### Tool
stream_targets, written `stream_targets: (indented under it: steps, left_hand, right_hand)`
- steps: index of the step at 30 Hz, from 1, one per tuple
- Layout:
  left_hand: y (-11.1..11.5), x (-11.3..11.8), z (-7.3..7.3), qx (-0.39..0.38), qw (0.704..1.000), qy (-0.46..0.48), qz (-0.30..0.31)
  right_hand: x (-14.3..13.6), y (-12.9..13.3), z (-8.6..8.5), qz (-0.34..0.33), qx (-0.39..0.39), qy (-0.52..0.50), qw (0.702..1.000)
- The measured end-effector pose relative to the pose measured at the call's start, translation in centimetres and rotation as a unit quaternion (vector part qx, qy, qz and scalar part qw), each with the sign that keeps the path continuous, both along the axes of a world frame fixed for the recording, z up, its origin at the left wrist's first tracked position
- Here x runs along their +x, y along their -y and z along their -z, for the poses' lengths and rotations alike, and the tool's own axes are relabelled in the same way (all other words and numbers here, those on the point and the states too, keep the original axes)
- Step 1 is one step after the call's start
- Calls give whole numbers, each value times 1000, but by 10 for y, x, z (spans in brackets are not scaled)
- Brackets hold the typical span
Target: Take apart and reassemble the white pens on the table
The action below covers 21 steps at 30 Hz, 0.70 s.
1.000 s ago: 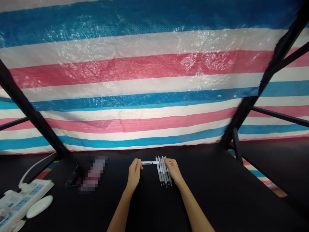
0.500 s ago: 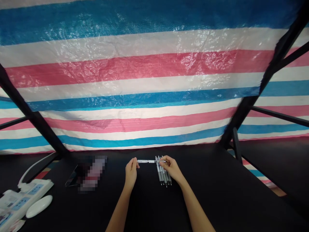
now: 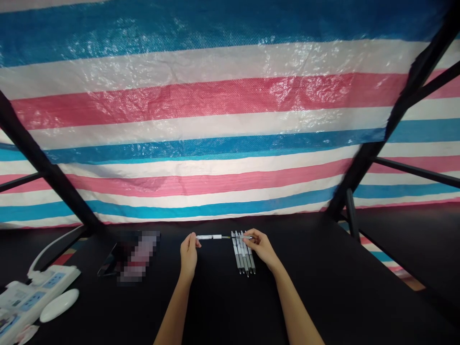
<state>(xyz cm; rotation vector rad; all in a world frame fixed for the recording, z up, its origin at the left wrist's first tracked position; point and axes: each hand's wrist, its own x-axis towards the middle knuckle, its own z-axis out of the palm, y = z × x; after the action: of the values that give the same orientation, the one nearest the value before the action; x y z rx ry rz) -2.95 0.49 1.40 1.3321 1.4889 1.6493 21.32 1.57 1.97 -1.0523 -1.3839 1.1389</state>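
My left hand (image 3: 189, 252) pinches the end of a white pen barrel (image 3: 212, 236), held level above the black table. A thin refill (image 3: 226, 237) shows at the barrel's right end and reaches toward the other hand. My right hand (image 3: 260, 244) is closed on a small grey pen part (image 3: 247, 237), over the tops of the pens lying below. Those several white and grey pens (image 3: 245, 261) lie side by side on the table, tips toward me.
A white power strip (image 3: 39, 292) and a white oval object (image 3: 59, 305) lie at the left. Behind them is a dark flat device (image 3: 111, 261), partly pixelated. Black frame bars (image 3: 68, 196) and a striped sheet (image 3: 215, 182) stand beyond the table.
My hands have moved apart, the left one leftward and the right one slightly rightward. The white barrel and the grey part have separated, exposing the thin refill between them.
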Motion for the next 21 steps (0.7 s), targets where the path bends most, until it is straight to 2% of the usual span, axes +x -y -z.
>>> stream_targets:
  steps: [7,21]
  left_hand:
    - [-3,-4,3,-3,999,31,-9]
    - [-2,-3,5,-15,1000,20,13]
  right_hand:
    - [5,-3,3,3,16,25,1000]
    - [4,0,-2,3,7,24,1000]
